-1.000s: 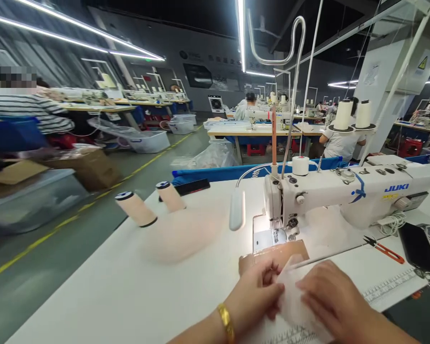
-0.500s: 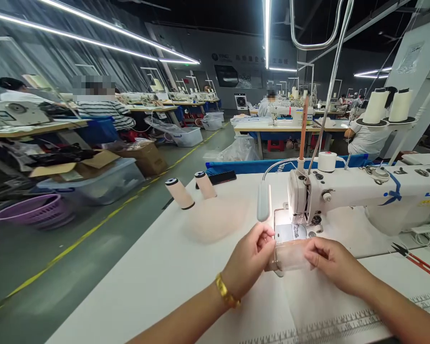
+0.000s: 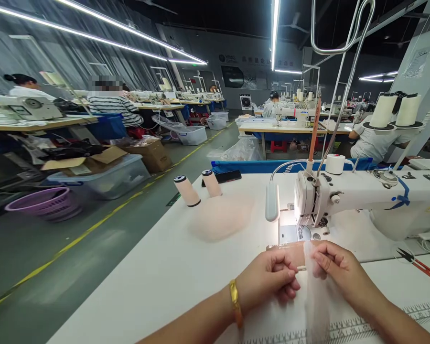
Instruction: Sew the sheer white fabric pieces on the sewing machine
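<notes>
My right hand [image 3: 338, 267] pinches a strip of sheer white fabric [image 3: 316, 306], which hangs from its fingers over the table's front part. Just to its left, my left hand [image 3: 272, 277] is closed with thumb and fingertips together; whether anything is in them is hidden. A small pale piece [image 3: 301, 268] shows beside its fingertips. Behind both hands a pinkish-brown flat piece [image 3: 295, 251] with a shiny edge lies in front of the needle area of the white sewing machine [image 3: 351, 191]. A sheer pale fabric piece [image 3: 218, 222] rests on the table to the left.
Two thread cones [image 3: 187, 191] and a dark phone [image 3: 229, 177] are at the table's far left. A lamp [image 3: 271, 203] stands beside the machine head. Red-handled thread snips [image 3: 424, 270] lie at right; a printed ruler [image 3: 358, 327] runs along the front. Co-workers sit further back.
The sheer fabric, earlier stretched between both hands, now hangs from my right hand. My left hand has moved down, off the pinkish-brown piece. The view has shifted slightly.
</notes>
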`<action>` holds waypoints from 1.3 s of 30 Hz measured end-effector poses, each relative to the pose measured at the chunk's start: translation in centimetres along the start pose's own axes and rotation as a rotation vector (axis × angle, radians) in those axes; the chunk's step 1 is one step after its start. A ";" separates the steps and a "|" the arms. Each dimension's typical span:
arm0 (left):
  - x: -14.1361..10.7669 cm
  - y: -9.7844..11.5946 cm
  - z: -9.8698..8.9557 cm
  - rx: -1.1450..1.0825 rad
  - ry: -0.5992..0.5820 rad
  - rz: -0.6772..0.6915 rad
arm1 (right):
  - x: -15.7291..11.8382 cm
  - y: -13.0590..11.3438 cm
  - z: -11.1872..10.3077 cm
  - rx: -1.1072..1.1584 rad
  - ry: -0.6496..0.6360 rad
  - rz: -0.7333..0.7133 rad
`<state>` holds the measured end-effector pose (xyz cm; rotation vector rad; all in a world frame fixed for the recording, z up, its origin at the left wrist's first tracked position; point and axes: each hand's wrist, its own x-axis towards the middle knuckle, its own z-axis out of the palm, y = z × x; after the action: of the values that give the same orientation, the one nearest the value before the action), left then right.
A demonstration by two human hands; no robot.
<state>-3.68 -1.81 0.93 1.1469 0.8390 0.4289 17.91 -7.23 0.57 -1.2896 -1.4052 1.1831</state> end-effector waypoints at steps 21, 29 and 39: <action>-1.3 2.3 -3.8 0.199 -0.111 -0.128 | -0.7 1.3 0.7 -0.003 -0.044 0.090; 2.7 2.4 -1.1 0.465 0.012 0.013 | -1.6 1.6 0.8 0.151 -0.104 0.162; 2.9 2.8 -0.3 0.441 -0.064 0.047 | 0.7 -2.3 -3.2 -0.437 -0.210 0.042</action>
<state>-1.78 1.42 2.43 1.5813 0.8757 0.2484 20.59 -6.29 3.41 -1.5289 -1.8730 1.1000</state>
